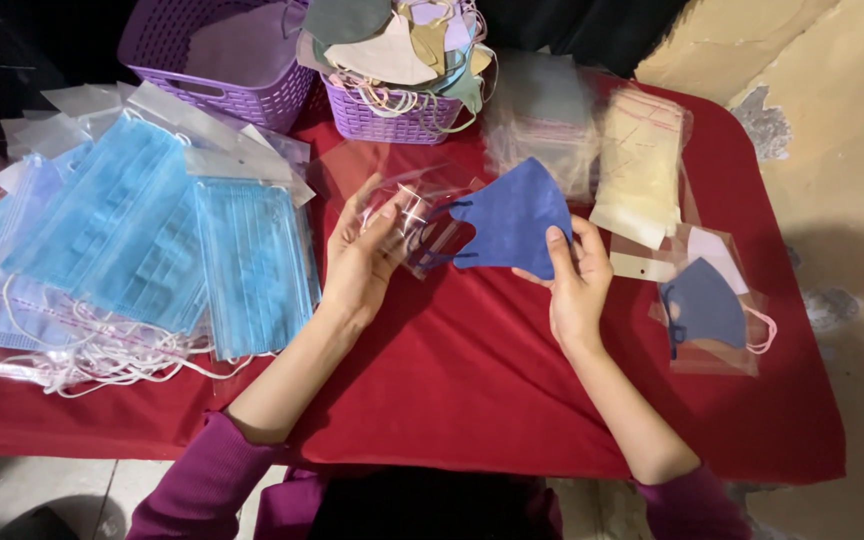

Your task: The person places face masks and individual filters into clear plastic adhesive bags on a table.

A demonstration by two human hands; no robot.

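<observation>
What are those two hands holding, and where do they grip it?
Right hand pinches the blue face mask at its lower right edge; left hand holds the clear plastic sleeve by its left end.

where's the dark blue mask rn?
Head view, centre: the dark blue mask is pinched by the right hand over the red tablecloth, its left end entering the clear sleeve in the left hand.

Matt blue cloth mask (512, 215), glossy clear plastic sleeve (422, 205), red cloth table cover (472, 370).

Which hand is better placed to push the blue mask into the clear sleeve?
Probably the right hand: it pinches the blue mask, while the left hand holds the clear sleeve open.
</observation>
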